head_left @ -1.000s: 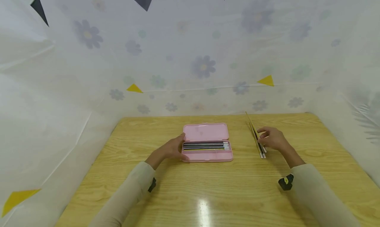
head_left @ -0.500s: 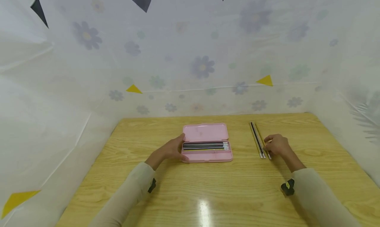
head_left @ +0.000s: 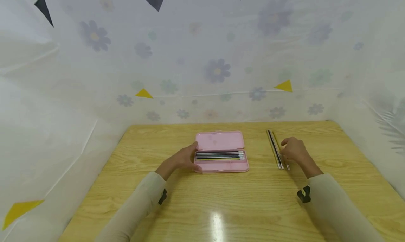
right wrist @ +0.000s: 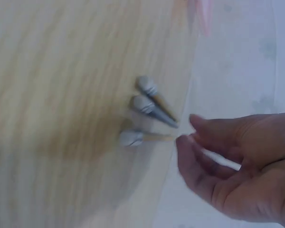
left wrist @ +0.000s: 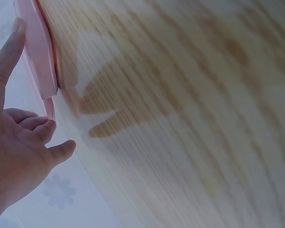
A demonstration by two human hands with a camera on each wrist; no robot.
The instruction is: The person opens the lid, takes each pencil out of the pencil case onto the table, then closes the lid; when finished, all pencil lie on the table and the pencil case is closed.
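Right hand (head_left: pixel 292 150) shifted forward, fingers loosely apart, partly hiding pencils (head_left: pixel 276 151); left hand (head_left: pixel 183 159) open against case (head_left: pixel 220 151).

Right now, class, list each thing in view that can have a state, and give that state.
pencil case: open, lid laid back flat on the table.
pencils in the case: lying side by side in the tray.
loose pencils: lying flat on the table, three eraser ends showing in the right wrist view.
left hand: resting against the case's left end.
right hand: fingers curled at the loose pencils; grip unclear.
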